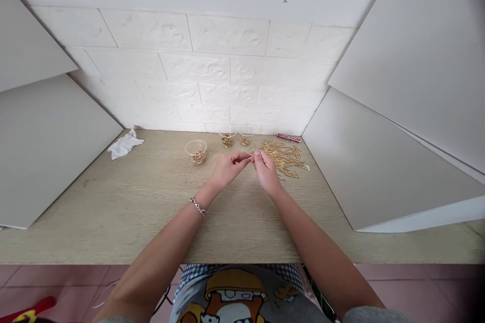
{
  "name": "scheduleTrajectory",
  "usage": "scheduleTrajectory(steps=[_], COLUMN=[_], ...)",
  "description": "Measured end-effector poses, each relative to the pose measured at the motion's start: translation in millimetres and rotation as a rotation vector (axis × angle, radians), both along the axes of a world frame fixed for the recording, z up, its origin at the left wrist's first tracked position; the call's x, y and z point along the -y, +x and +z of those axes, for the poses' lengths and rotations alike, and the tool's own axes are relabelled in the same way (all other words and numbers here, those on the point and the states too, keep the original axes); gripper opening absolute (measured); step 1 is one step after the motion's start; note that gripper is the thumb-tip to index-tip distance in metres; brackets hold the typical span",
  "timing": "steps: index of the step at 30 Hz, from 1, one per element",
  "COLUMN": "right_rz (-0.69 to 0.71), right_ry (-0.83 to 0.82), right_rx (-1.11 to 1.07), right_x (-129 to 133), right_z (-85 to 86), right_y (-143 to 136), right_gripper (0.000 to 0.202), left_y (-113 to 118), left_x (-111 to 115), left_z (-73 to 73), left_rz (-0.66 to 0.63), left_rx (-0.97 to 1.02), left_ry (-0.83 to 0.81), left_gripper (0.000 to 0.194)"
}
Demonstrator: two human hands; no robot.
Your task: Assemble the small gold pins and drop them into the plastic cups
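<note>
White bricks make up the wall behind your pale table. At the far left lies a crumpled white wad. Next comes a clear left cup with gold bits in it. Your left hand pinches a small gold piece with its fingertips, just in front of a middle cup and a right cup. Your right hand pinches the same piece from the other side, thumb on top. It is too tiny here to make out its shape. It looks light, hard and smooth, so it may slip; the ends seem best to hold, with a soft squeeze. Thin gold sticks lie loose beside your right hand, and a red tube rests behind them.
</note>
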State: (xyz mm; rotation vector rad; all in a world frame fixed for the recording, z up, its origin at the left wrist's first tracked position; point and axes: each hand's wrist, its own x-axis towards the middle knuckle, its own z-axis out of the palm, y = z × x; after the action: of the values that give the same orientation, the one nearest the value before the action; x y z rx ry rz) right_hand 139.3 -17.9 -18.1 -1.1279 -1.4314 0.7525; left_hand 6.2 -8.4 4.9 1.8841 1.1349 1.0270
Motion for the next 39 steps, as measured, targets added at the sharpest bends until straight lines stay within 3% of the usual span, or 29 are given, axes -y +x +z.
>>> scheduleTrajectory(steps=[17, 31, 35, 39], right_rz=[-0.021, -0.06, -0.051, -0.035], right_ry=[0.13, 0.073, 0.055, 0.006], right_rx=[0.056, 0.213, 0.161, 0.028], right_x=[8, 8, 6, 2], right_z=[9.7, 10.4, 6.5, 0.3], right_y=[-1, -1, -2, -4], right_gripper=[0.033, 0.032, 0.032, 0.032], left_y=[-1, -1, 0, 4], left_x=[2, 5, 7, 6], left_z=[1.4, 0.4, 1.4, -1.8], left_rz=[-0.054, 0.095, 0.084, 0.104], left_rx=[0.146, -0.142, -0.198, -0.2], left_ry=[0.038, 0.253, 0.326, 0.253], left_gripper=[0.024, 0.021, 0.022, 0.023])
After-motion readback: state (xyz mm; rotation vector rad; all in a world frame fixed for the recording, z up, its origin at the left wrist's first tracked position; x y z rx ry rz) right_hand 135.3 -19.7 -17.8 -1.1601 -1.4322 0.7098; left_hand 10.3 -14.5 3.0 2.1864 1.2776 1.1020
